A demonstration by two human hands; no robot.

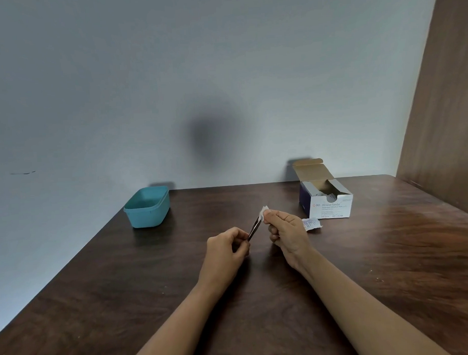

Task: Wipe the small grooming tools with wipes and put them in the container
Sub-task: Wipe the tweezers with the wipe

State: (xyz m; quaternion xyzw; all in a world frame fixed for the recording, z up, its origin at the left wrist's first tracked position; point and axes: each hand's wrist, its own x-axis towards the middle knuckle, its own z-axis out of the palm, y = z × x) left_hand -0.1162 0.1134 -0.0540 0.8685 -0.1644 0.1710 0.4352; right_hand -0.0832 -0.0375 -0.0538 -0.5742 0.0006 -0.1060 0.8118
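**Tool mid-wipe above table; drop risk.**
Left hand (226, 246) pinches the lower end of the thin tool (254, 228). Right hand (287, 228) pinches the wipe (263, 212) round the tool's upper tip. A hard pull on the wipe could likely slip the tool from that narrow pinch. Container (146, 217) stands well apart, to the left.
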